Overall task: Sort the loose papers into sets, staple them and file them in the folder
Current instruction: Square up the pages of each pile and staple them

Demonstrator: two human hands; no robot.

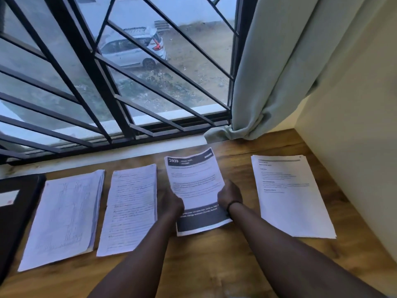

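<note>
Sorting near done: four sets on worktop [214, 265], third set [194, 186] gripped by left hand [171, 203] and right hand [229, 196]; stapling, folder [17, 207] filing pending.

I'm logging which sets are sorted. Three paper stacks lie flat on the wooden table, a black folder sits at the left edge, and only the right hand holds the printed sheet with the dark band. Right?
Not quite. The head view shows both hands holding the printed sheet: the left hand grips its left edge, the right hand its right edge. The three paper stacks and black folder are as you say.
</note>
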